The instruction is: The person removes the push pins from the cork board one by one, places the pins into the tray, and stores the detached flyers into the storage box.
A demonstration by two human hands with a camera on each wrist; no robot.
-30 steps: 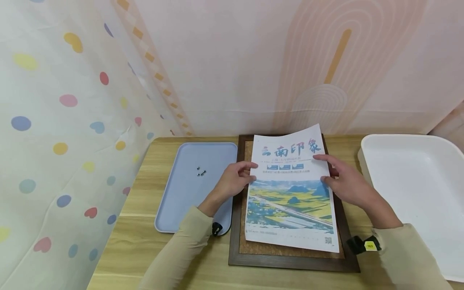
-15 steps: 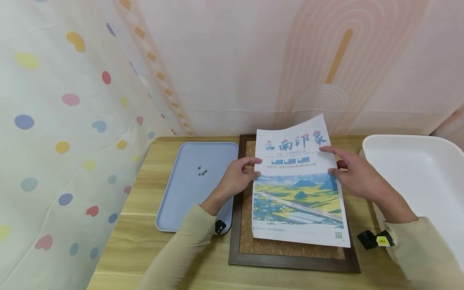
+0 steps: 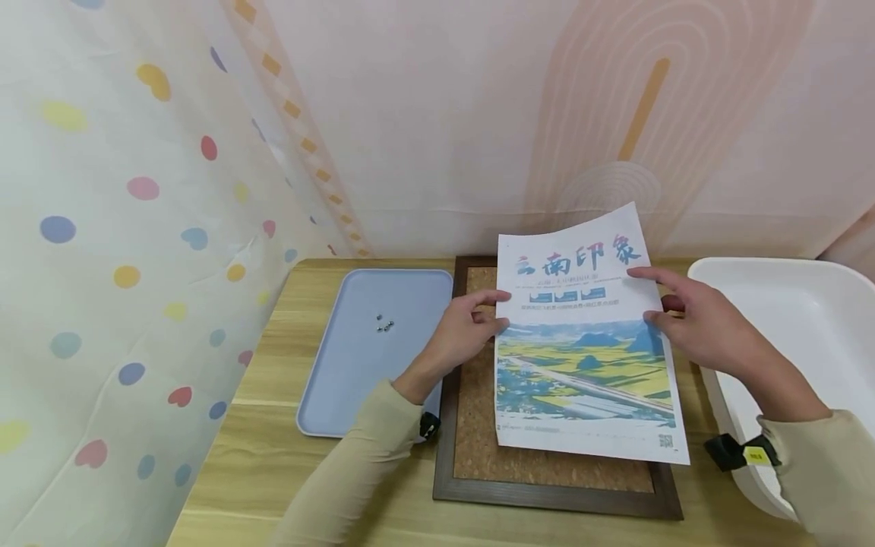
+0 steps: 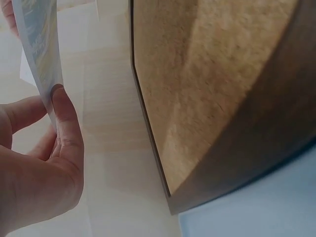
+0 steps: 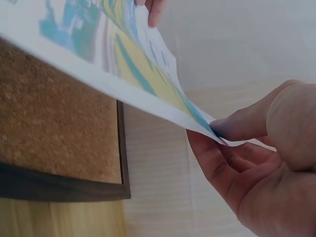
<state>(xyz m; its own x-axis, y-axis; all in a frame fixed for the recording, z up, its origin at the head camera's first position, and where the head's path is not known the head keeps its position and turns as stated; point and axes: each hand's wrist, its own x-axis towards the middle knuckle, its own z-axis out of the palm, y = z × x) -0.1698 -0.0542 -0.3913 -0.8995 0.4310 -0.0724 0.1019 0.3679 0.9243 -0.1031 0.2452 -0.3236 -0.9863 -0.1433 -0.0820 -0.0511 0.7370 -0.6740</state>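
A printed paper poster (image 3: 588, 365) with a landscape picture and coloured lettering is held above a dark-framed cork board (image 3: 472, 448). My left hand (image 3: 461, 334) pinches the poster's left edge between thumb and fingers. At the opposite edge, my right hand (image 3: 718, 327) pinches it the same way. Both wrist views show a gap between the paper and the cork. The poster sits off to the right of the board, so its lower right corner reaches past the frame. The paper hides much of the cork.
Left of the board lies a blue tray (image 3: 342, 380) holding several small shiny metal pieces (image 3: 385, 327). A white plastic bin (image 3: 807, 327) stands at the right. A patterned curtain (image 3: 437, 114) hangs behind the wooden table (image 3: 253, 456).
Both hands have carried the poster to the right and slightly toward the back. More cork shows at the board's left side. The view has shifted a little.
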